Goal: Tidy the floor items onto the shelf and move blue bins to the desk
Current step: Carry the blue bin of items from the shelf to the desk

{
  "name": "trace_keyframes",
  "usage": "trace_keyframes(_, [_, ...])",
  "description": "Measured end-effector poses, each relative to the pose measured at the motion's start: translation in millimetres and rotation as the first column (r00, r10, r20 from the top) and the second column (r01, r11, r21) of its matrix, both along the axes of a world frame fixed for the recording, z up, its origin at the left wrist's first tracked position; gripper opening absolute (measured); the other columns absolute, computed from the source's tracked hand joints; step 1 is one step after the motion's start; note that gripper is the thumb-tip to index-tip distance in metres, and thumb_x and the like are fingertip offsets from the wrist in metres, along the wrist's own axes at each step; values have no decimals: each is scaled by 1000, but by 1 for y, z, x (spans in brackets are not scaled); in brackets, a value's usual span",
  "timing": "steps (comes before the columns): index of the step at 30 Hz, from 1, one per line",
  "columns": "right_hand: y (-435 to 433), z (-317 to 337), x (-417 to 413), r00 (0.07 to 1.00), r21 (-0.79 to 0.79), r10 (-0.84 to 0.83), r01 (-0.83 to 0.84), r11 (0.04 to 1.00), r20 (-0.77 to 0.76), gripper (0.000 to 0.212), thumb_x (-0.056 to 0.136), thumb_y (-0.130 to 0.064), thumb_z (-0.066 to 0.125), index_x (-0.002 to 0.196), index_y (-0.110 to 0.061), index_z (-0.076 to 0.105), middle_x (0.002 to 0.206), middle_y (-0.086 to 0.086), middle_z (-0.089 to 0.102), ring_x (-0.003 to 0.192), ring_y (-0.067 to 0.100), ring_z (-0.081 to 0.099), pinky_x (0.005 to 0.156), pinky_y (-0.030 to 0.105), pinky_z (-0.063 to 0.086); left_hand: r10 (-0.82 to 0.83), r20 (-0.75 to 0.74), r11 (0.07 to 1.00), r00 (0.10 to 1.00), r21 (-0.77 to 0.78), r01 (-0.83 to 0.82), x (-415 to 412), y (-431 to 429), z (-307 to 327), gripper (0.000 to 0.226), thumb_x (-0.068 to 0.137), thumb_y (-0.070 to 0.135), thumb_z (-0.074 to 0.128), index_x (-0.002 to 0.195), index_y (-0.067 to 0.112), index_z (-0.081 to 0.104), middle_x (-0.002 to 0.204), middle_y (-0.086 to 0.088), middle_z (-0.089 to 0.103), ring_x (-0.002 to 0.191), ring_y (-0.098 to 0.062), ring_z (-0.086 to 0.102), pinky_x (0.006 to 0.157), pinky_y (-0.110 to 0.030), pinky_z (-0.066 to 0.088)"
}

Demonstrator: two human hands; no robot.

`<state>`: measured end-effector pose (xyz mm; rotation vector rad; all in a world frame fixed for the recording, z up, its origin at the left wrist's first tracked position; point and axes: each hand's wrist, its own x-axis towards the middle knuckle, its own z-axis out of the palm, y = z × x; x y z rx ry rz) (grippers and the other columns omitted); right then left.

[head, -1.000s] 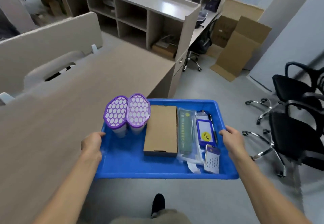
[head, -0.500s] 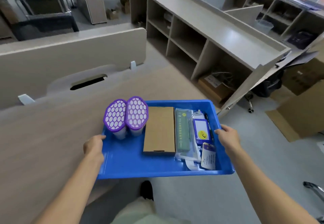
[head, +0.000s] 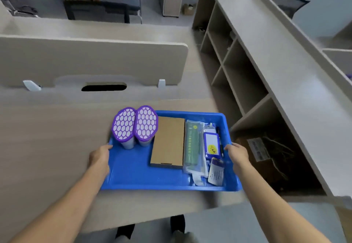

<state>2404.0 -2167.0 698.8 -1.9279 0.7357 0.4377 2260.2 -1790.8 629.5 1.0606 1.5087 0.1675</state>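
I hold a shallow blue bin (head: 133,178) over the right end of the wooden desk (head: 47,143). My left hand (head: 100,157) grips its left rim and my right hand (head: 237,154) grips its right rim. Inside stand two clear containers with purple honeycomb lids (head: 135,123), next to a flat brown cardboard box (head: 168,141). Right of the box lie a green packet (head: 192,143), a blue badge holder with a yellow sticker (head: 211,144), a pen and a white card (head: 216,171). I cannot tell whether the bin rests on the desk.
A beige divider panel (head: 91,60) with a cable slot stands along the desk's far edge. To the right runs a long open shelf unit (head: 247,75) with cubbies; a cardboard box (head: 266,159) sits in its lowest one. Furniture crowds the far background.
I have turned left and stepped toward the desk. The bin, earlier beyond the desk's edge over the floor, is now above the desktop. Both hands keep their grip.
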Motion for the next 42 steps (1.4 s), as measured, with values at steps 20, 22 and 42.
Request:
trace_keyframes(20, [1, -65, 110, 888, -240, 458, -434, 869, 52, 40, 98, -20, 53, 137, -16, 50, 128, 7, 60, 104, 21, 57, 71, 31, 46, -234, -113, 914, 966, 314, 258, 54, -14, -10, 37, 86, 9, 62, 122, 16, 64, 110, -3, 69, 85, -22, 61, 76, -32, 48])
trace_keyframes(22, [-13, -74, 87, 838, -375, 545, -504, 778, 5, 35, 96, -22, 52, 129, -11, 53, 126, 14, 60, 108, 30, 58, 80, 37, 45, -290, -285, 825, 914, 410, 389, 26, -33, -5, 38, 87, 13, 63, 125, 14, 63, 112, -8, 69, 85, -22, 58, 75, -29, 41])
trace_keyframes(42, [2, -92, 63, 911, -389, 411, -390, 834, -31, 17, 104, -29, 30, 107, -13, 35, 108, 19, 56, 93, 36, 59, 75, 47, 50, -144, 26, 966, 989, 222, 135, 17, -32, -35, 24, 96, 12, 47, 106, 27, 62, 72, -9, 63, 54, -17, 50, 55, -28, 41])
